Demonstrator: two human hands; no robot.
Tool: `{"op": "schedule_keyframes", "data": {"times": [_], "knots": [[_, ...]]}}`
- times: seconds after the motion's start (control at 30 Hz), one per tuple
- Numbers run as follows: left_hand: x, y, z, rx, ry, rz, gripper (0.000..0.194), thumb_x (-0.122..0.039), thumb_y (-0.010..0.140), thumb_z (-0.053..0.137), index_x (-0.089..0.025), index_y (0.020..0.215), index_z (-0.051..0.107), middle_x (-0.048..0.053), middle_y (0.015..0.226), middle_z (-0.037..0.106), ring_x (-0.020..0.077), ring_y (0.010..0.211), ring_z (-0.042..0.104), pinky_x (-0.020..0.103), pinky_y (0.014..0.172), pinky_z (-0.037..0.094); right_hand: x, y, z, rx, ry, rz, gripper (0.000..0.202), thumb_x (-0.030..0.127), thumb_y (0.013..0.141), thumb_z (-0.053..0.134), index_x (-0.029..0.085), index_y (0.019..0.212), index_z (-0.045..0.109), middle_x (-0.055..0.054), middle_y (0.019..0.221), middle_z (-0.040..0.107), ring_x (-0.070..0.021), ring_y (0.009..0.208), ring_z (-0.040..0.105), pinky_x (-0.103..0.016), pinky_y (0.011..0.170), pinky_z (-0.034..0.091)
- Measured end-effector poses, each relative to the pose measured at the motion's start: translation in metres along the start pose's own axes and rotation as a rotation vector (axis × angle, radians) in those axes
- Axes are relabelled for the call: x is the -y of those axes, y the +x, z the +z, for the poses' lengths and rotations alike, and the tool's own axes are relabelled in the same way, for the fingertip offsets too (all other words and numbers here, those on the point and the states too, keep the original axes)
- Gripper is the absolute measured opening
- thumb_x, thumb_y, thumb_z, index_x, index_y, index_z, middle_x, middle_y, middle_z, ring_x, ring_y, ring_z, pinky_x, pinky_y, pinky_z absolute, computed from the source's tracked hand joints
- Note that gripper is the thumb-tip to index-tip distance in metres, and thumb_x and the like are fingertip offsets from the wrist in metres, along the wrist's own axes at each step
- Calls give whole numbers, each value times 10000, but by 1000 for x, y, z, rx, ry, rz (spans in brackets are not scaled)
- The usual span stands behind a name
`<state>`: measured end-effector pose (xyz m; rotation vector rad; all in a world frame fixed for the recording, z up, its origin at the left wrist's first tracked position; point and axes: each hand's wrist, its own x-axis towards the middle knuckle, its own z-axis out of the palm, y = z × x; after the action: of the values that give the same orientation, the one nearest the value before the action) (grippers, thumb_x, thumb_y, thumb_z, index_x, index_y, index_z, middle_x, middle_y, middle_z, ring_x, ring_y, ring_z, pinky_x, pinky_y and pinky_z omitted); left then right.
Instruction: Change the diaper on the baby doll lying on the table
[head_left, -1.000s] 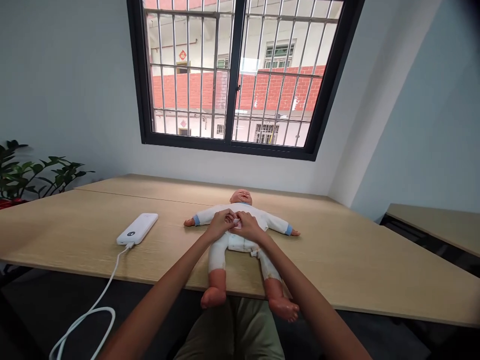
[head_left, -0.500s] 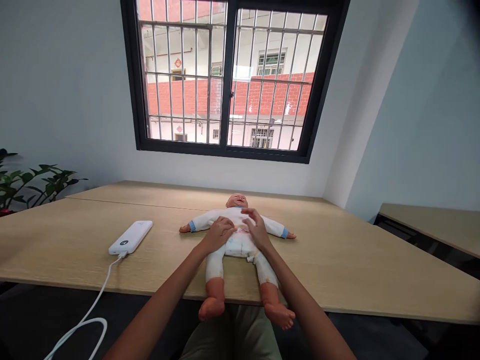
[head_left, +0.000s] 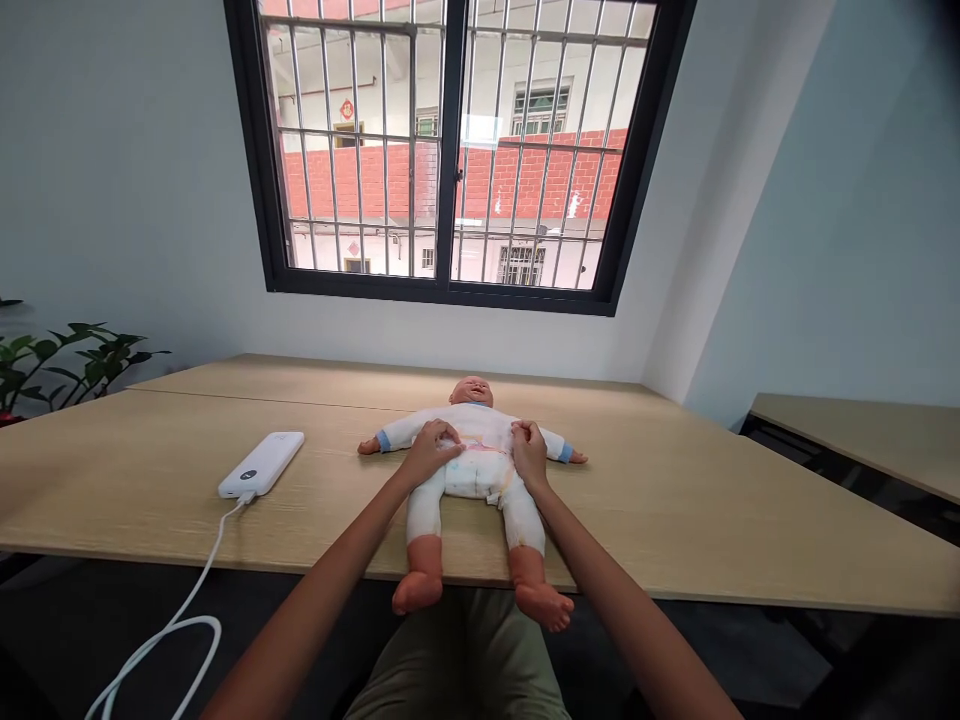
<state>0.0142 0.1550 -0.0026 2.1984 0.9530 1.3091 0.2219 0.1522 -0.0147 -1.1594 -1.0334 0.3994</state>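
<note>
Left hand (head_left: 430, 453) and right hand (head_left: 530, 457), together 1 second ago, now stand apart at opposite sides of the doll (head_left: 474, 422), lower centre of frame, exposing the diaper (head_left: 475, 474) front; finger grip cannot be determined.

Daylight is streaming through the window (head_left: 450, 150), and the building (head_left: 504, 180) behind its bars is showing brightest, its pale parts nearly washing out. A faint rectangular reflection (head_left: 481, 131) is glinting just right of the window's middle bar. Left of the window, the wall (head_left: 127, 180) is looking dull grey. Below the window, the tabletop (head_left: 675, 500) is catching soft light, the doll (head_left: 476, 475) is gleaming white with fine markings blurring, and the floor (head_left: 255, 600) is sinking toward black. Wide-angle distortion is making the window's sides lean; far up and right of it, a dark smudge is clouding the corner.
</note>
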Motion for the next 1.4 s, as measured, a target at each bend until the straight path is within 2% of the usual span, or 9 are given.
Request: {"op": "schedule_keyframes", "data": {"times": [0.2,0.5,0.7,0.87,1.03,1.2,1.4], "knots": [[-6,0,-2,41,16,-52,103,-278,720,648,-204,788,627,54,915,638,246,983,554,370,875,449,-6,0,2,30,-7,32,221,393,683,497,198,751,575,-67,807,654,-216,761,575,-320,732,431],[-7,-3,-7,80,-33,-74,260,-331,695,644,-242,939,645,58,1067,655,257,1058,575,332,904,451,-10,0,4,38,-13,28,190,364,679,505,200,734,584,-60,785,664,-210,734,573,-317,731,436],[0,1,-3,98,54,-80,231,-303,676,663,-241,899,656,55,1011,661,270,1034,565,363,919,439,-12,0,6,42,-4,44,175,354,678,504,201,714,581,-60,776,662,-207,699,562,-320,702,433],[7,0,1,62,41,-26,170,-309,730,643,-236,884,642,59,960,653,256,960,566,369,865,449,-13,0,6,41,-13,24,187,375,678,509,207,711,582,-58,760,661,-212,712,561,-322,702,433],[5,-2,1,41,37,6,113,-304,763,626,-231,849,636,70,943,655,260,959,558,371,872,439,-15,1,6,41,-28,10,185,384,675,514,210,703,572,-55,739,647,-208,702,545,-318,692,432],[2,-3,1,28,15,-2,105,-295,773,615,-215,842,613,63,951,652,250,957,566,353,835,445,-14,0,5,60,-29,16,218,403,678,508,201,716,582,-63,775,647,-213,732,561,-325,719,433],[1,-3,4,-26,89,-19,98,-279,784,602,-205,780,538,41,855,607,209,859,542,337,792,449,-14,0,5,59,-23,34,218,401,665,518,198,711,581,-54,751,642,-207,718,554,-319,710,426]]}}
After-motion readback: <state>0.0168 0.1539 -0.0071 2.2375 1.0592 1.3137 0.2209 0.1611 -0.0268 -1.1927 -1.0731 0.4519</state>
